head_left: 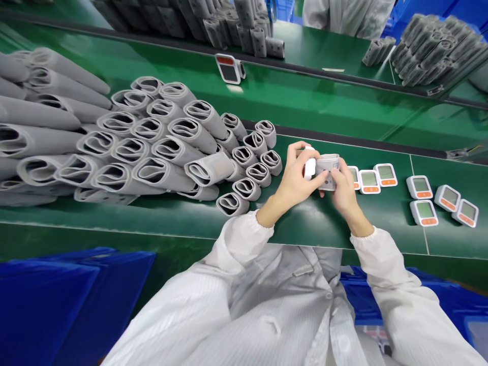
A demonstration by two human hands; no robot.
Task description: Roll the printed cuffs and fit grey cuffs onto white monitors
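Observation:
Between both hands, above the green bench, is a white blood pressure monitor [309,163] with a folded grey cuff [327,163] at its right side. My left hand [295,175] is closed around the monitor, its thumb pressing on the cuff. The fingers of my right hand [345,187] pinch the cuff's right end. How the cuff joins the monitor is hidden by the fingers. Just right of my right hand lie monitors with orange buttons [369,181], screens up. Rolled grey cuffs [259,174] stand to the left of my left hand.
A large pile of rolled cuffs [163,132] covers the bench's left side. More monitors [424,212] lie at the right. Another monitor [229,68] stands near the green back panel. Beyond it, a person in white [348,15] is near stacked cuffs [438,48]. Blue bins [46,300] sit below.

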